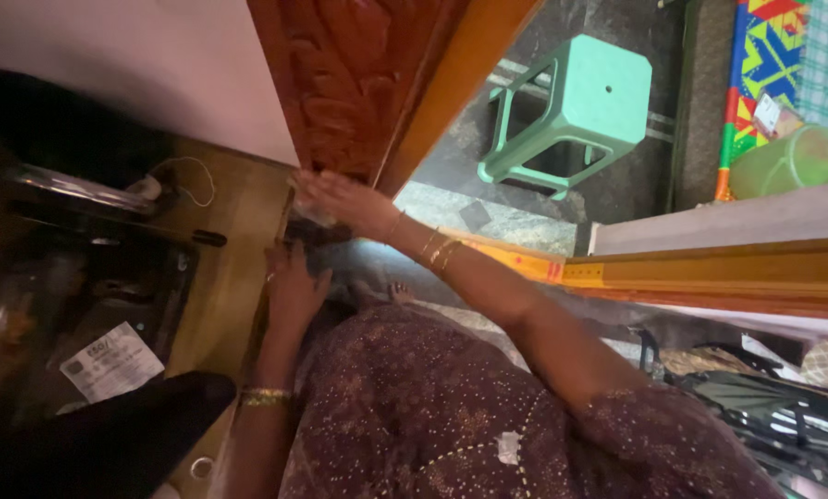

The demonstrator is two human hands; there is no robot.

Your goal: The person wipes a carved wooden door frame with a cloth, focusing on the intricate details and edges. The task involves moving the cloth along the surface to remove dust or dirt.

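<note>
Both hands work at the table's [238, 249] right edge: the right hand [344, 199] lies flat, fingers released, pressing a crinkled clear plastic piece [312, 217] against the carved wooden door [340, 74]. The left hand [292, 282] rests spread open just below it, steadying, grasping nothing.

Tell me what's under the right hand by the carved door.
The right hand lies flat over a small crumpled, clear plastic piece at the foot of the carved wooden door. Only its edge shows; the rest is covered by the palm.
</note>
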